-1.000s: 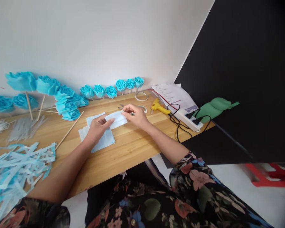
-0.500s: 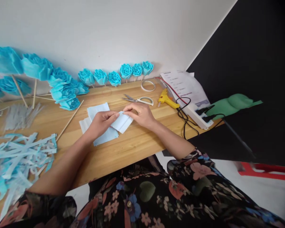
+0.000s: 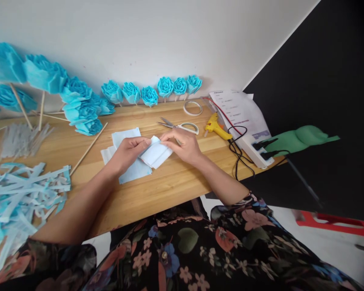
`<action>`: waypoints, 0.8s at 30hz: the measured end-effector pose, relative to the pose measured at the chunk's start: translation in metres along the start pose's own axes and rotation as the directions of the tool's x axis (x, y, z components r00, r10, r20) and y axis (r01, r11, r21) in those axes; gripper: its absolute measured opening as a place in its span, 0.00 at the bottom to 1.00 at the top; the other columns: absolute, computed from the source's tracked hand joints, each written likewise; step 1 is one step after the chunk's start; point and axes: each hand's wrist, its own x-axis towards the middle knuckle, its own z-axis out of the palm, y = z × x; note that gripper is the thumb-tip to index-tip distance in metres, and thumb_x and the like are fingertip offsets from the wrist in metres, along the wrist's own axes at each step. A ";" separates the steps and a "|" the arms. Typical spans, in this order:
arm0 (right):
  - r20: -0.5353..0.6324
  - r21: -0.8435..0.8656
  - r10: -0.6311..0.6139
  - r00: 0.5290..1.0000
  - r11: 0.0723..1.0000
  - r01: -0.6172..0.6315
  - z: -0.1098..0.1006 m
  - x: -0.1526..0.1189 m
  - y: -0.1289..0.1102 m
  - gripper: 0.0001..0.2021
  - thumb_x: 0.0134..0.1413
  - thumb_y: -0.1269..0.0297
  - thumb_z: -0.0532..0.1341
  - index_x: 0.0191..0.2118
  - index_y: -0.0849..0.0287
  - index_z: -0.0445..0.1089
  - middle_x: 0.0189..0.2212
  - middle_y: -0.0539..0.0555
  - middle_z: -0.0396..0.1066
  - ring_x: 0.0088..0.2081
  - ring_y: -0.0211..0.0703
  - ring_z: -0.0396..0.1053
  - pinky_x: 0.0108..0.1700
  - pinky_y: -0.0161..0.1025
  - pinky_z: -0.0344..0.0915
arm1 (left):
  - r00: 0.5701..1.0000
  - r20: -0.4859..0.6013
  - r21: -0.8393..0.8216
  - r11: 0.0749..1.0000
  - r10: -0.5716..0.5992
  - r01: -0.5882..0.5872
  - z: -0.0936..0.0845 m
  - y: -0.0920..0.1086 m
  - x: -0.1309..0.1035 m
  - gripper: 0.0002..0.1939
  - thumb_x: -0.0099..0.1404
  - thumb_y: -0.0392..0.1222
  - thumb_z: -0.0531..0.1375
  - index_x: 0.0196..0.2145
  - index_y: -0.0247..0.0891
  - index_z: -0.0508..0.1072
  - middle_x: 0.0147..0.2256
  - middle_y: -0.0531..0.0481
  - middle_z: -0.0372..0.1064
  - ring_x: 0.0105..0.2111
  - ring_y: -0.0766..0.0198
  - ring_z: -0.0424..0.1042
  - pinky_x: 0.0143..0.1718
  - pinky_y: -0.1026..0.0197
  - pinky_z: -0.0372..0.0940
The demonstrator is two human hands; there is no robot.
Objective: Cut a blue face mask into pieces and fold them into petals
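Between my two hands is a pale blue and white pleated cloth piece (image 3: 158,154), like a face mask with its straps cut away. My left hand (image 3: 129,152) pinches its upper left edge between thumb and fingers. At its upper right edge, my right hand (image 3: 183,144) pinches it too. More light blue mask pieces (image 3: 135,171) lie flat on the wooden table, partly under my left hand and the held piece. Just beyond my right hand, scissors (image 3: 189,127) with white handles lie with their blades slightly apart.
Blue cloth flowers (image 3: 149,96) on sticks line the wall, with a larger bunch (image 3: 85,107) at left. Cut strips (image 3: 27,194) and thin wires (image 3: 21,139) cover the left side. Right are a tape roll (image 3: 192,108), yellow glue gun (image 3: 217,127), power strip (image 3: 256,151) and papers (image 3: 239,109).
The held cloth piece has opened slightly, with its layers parting at the top and more of its white side showing. Both hands still pinch it. The camera view has shifted a little.
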 end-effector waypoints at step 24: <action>0.115 -0.027 0.115 0.987 0.993 -0.113 0.002 0.000 0.003 0.05 0.62 0.62 0.62 0.36 0.57 0.72 0.33 0.50 0.75 0.35 0.38 0.70 0.41 0.40 0.66 | 0.987 0.069 0.165 0.974 0.142 -0.152 0.003 0.003 -0.002 0.20 0.65 0.55 0.57 0.24 0.36 0.69 0.20 0.56 0.58 0.22 0.69 0.55 0.24 0.65 0.51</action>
